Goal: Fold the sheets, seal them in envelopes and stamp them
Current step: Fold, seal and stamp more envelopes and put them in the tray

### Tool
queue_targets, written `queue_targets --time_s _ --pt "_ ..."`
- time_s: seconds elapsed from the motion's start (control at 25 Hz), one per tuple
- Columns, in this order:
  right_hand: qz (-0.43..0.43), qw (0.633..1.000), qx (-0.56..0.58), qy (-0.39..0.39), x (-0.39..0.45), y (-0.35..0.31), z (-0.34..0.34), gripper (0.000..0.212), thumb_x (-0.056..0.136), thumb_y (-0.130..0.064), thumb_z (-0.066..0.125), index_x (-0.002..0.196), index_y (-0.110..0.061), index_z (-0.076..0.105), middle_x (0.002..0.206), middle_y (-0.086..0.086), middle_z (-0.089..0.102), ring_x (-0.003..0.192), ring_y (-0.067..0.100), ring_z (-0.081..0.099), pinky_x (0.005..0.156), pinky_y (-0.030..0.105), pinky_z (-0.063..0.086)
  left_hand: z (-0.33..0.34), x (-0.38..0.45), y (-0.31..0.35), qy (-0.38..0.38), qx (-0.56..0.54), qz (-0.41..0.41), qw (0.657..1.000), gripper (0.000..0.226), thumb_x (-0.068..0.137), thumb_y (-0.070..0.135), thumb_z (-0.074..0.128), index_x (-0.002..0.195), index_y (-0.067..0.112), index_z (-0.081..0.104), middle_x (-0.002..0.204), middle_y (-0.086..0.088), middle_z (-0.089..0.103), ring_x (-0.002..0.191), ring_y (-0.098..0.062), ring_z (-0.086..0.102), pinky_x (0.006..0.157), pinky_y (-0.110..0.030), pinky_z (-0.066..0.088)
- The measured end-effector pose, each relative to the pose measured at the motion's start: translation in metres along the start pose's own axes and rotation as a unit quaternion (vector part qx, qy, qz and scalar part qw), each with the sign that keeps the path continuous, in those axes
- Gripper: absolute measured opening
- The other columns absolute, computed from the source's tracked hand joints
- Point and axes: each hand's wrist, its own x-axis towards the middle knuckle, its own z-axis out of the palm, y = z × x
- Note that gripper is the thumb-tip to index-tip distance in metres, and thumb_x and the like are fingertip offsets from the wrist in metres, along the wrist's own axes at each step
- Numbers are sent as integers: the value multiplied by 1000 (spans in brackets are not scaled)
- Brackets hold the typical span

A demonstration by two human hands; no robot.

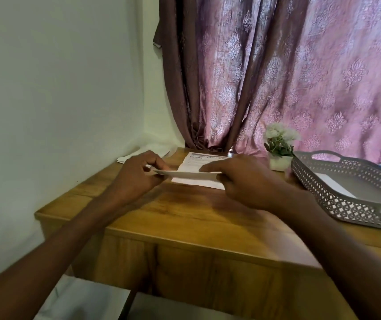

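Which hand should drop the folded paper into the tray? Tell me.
Right, probably. Both hands hold the folded paper, but the right hand is on the side of the tray, while the left hand would have to cross over.

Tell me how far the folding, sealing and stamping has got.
Done, it seems: one white piece lies in the grey tray. In hand: the left hand and right hand hold a flat white paper edge-on; whether sheet or envelope is unclear. Left: the printed sheet lies unfolded on the table; no stamp visible.
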Motion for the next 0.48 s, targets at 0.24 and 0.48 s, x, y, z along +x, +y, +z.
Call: queue_targets --time_s 0.24,0.48 --pt "72 985 60 -145 -36 -9 51 66 90 -16 54 152 -38 47 153 -6 54 139 20 46 115 42 43 -6 -31 1 -200 239 60 948 38 94 6 67 102 42 68 114 16 66 105 -8 60 88 -29 57" --pt "79 971 159 -163 -26 -15 42 48 101 -20 55 149 -30 54 159 -6 47 145 19 41 111 35 36 19 -28 32 -134 194 26 971 26 108 35 52 132 34 63 139 20 57 119 -2 53 101 -23 44"
